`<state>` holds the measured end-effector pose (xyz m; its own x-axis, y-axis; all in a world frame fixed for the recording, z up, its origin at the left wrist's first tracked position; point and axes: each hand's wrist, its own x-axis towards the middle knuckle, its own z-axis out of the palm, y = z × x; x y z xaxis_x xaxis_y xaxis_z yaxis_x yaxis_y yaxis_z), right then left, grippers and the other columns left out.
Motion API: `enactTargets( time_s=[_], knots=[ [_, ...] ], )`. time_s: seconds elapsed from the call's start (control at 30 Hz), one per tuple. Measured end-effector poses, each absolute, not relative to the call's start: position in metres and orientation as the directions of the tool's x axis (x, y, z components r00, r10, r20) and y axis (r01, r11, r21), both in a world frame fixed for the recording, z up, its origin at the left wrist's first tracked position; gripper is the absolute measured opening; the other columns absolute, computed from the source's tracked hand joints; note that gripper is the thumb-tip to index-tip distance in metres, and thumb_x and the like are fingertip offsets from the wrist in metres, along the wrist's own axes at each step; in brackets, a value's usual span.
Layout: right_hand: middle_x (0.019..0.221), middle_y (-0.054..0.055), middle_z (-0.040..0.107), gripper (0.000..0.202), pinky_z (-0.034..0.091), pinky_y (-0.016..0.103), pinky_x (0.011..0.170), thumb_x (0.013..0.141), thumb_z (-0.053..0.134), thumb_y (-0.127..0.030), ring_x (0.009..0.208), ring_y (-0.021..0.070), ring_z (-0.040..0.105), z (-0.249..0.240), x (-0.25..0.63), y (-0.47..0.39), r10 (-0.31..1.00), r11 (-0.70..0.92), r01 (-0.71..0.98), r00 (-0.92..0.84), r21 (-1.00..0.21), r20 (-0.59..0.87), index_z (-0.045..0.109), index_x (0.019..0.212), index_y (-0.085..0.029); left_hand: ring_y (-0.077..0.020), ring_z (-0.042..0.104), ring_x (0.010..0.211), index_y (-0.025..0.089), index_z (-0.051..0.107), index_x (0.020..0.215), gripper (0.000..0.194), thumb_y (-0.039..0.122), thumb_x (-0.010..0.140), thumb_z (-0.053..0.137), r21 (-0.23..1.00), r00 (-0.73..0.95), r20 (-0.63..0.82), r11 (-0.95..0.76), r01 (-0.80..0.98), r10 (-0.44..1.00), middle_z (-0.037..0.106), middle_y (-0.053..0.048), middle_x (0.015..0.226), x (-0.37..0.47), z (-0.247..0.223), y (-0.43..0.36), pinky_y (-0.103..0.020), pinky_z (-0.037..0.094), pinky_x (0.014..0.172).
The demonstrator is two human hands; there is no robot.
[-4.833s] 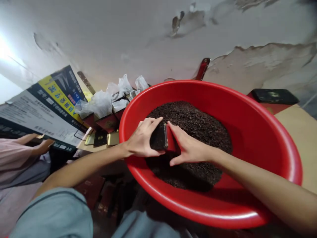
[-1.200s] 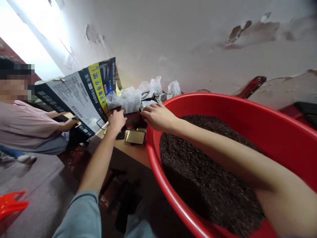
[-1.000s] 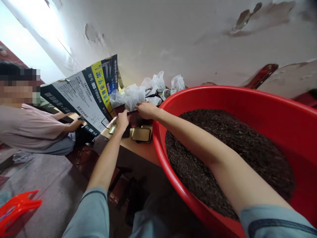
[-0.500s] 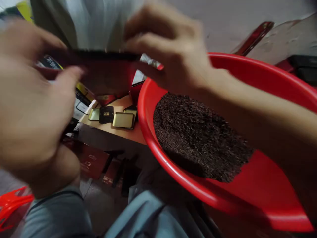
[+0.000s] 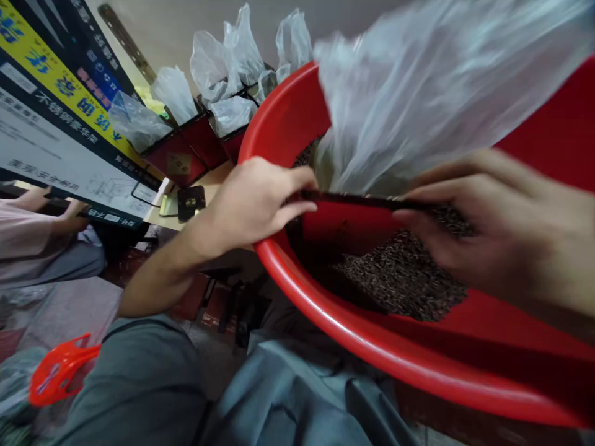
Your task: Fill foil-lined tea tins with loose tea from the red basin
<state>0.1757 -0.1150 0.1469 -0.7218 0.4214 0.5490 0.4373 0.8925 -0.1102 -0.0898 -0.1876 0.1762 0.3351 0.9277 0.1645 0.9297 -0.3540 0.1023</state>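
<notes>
Inside the large red basin (image 5: 325,316) lies a heap of dark dried leaves or grains (image 5: 404,272). Over the heap, a dark red box (image 5: 348,223) lined with a clear plastic bag (image 5: 400,105) is held between both hands. My left hand (image 5: 260,201) pinches the box's left rim, above the near-left basin edge. My right hand (image 5: 493,223) grips the right end of the rim, thumb below and fingers above. The bag stands up out of the box and spreads to the right. The box's inside is hidden.
Several red boxes with plastic bags (image 5: 186,142) stand behind the basin's left side. A black lid (image 5: 191,201) lies on a light board near a large printed carton (image 5: 69,118). An orange plastic item (image 5: 62,371) is lower left. Another person's arm (image 5: 65,217) shows at the left edge.
Both hands and the box have moved right, from beside the basin to over it. The view has shifted, bringing the bagged boxes, the printed carton and the other person into sight.
</notes>
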Motion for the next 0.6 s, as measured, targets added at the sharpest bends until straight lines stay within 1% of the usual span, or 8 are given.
enactTargets(
  time_s=[0.1, 0.2, 0.3, 0.37, 0.43, 0.47, 0.53, 0.6],
  knots=[
    [0.095, 0.009, 0.068, 0.006, 0.056, 0.033, 0.06, 0.097, 0.059, -0.02, 0.075, 0.0195, 0.068, 0.132, 0.175, -0.117, 0.305, 0.949, 0.301, -0.816, -0.088, 0.491, 0.059, 0.103, -0.021, -0.0224, 0.073, 0.089, 0.018, 0.074, 0.102, 0.022, 0.035, 0.097, 0.061, 0.114, 0.389, -0.005, -0.386, 0.915, 0.921, 0.078, -0.006, 0.098, -0.099, 0.157, -0.187, -0.031, 0.053, 0.076],
    [0.097, 0.009, 0.07, 0.008, 0.057, 0.035, 0.066, 0.096, 0.059, -0.02, 0.08, 0.0218, 0.069, 0.134, 0.178, -0.114, 0.288, 0.954, 0.294, -0.838, -0.06, 0.463, 0.063, 0.102, -0.022, -0.0217, 0.073, 0.091, 0.022, 0.076, 0.107, 0.026, 0.038, 0.099, 0.056, 0.082, 0.442, 0.038, -0.443, 0.893, 0.896, 0.078, -0.004, 0.105, -0.103, 0.16, -0.187, -0.031, 0.053, 0.075],
    [0.094, 0.01, 0.072, 0.008, 0.056, 0.037, 0.066, 0.094, 0.061, -0.019, 0.079, 0.0233, 0.068, 0.137, 0.179, -0.113, 0.251, 0.953, 0.301, -0.849, 0.036, 0.464, 0.068, 0.098, -0.021, -0.0223, 0.073, 0.085, 0.027, 0.076, 0.109, 0.027, 0.038, 0.1, 0.054, -0.059, 0.44, 0.073, -0.437, 0.898, 0.895, 0.078, -0.002, 0.107, -0.098, 0.166, -0.187, -0.033, 0.052, 0.07],
    [0.092, 0.011, 0.072, 0.01, 0.056, 0.037, 0.065, 0.095, 0.059, -0.019, 0.077, 0.023, 0.068, 0.136, 0.178, -0.115, 0.243, 0.951, 0.303, -0.86, 0.066, 0.448, 0.069, 0.096, -0.018, -0.0235, 0.073, 0.077, 0.025, 0.076, 0.104, 0.025, 0.034, 0.099, 0.053, -0.17, 0.446, 0.035, -0.435, 0.884, 0.894, 0.078, -0.003, 0.106, -0.095, 0.166, -0.188, -0.034, 0.051, 0.064],
    [0.096, 0.011, 0.073, 0.012, 0.057, 0.036, 0.065, 0.095, 0.059, -0.018, 0.078, 0.022, 0.069, 0.135, 0.179, -0.117, 0.222, 0.956, 0.283, -0.867, 0.075, 0.446, 0.07, 0.099, -0.016, -0.0244, 0.074, 0.073, 0.023, 0.077, 0.101, 0.026, 0.034, 0.099, 0.053, -0.203, 0.483, 0.024, -0.469, 0.86, 0.875, 0.078, -0.004, 0.105, -0.095, 0.165, -0.191, -0.036, 0.051, 0.06],
    [0.1, 0.011, 0.074, 0.012, 0.057, 0.035, 0.065, 0.095, 0.06, -0.019, 0.077, 0.021, 0.068, 0.136, 0.18, -0.118, 0.204, 0.96, 0.269, -0.864, 0.079, 0.459, 0.069, 0.102, -0.015, -0.0243, 0.075, 0.076, 0.023, 0.077, 0.103, 0.027, 0.036, 0.1, 0.054, -0.158, 0.499, 0.038, -0.488, 0.858, 0.866, 0.078, -0.004, 0.106, -0.097, 0.166, -0.193, -0.036, 0.053, 0.061],
    [0.104, 0.01, 0.074, 0.019, 0.055, 0.034, 0.061, 0.093, 0.064, -0.022, 0.074, 0.0183, 0.067, 0.142, 0.187, -0.119, 0.172, 0.963, 0.255, -0.836, 0.092, 0.521, 0.067, 0.111, -0.016, -0.0214, 0.076, 0.083, 0.025, 0.076, 0.108, 0.031, 0.045, 0.1, 0.054, 0.008, 0.469, 0.109, -0.472, 0.882, 0.877, 0.079, -0.002, 0.105, -0.102, 0.173, -0.195, -0.033, 0.057, 0.07],
    [0.105, 0.007, 0.073, 0.023, 0.053, 0.033, 0.062, 0.094, 0.065, -0.031, 0.078, 0.0166, 0.067, 0.154, 0.197, -0.118, 0.292, 0.931, 0.365, -0.757, 0.006, 0.585, 0.066, 0.116, -0.024, -0.0172, 0.075, 0.083, 0.028, 0.076, 0.106, 0.031, 0.051, 0.098, 0.057, 0.161, 0.327, 0.236, -0.369, 0.916, 0.915, 0.079, 0.001, 0.098, -0.107, 0.185, -0.193, -0.03, 0.058, 0.078]
  ],
)
